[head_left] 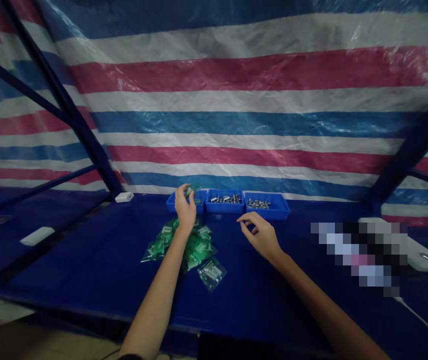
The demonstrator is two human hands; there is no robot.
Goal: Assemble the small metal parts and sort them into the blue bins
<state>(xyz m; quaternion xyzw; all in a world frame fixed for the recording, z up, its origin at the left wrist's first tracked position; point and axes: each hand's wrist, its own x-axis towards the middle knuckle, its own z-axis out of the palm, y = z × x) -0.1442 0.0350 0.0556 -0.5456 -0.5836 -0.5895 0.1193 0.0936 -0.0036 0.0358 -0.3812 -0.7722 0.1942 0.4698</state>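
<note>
Either side of the middle blue bin [217, 207] stand the left bin [170, 203] and right bin [274, 214]. Left of it, the left hand [185, 206] pinches a small greenish bag [195, 188]. Front-right, the right hand [261, 234] is narrowly curled; its grip I cannot tell. Nearer lie piled green plastic bags [199, 248], part-hidden by the left forearm [161, 290], and 1 clear bag of metal pieces [212, 272].
</note>
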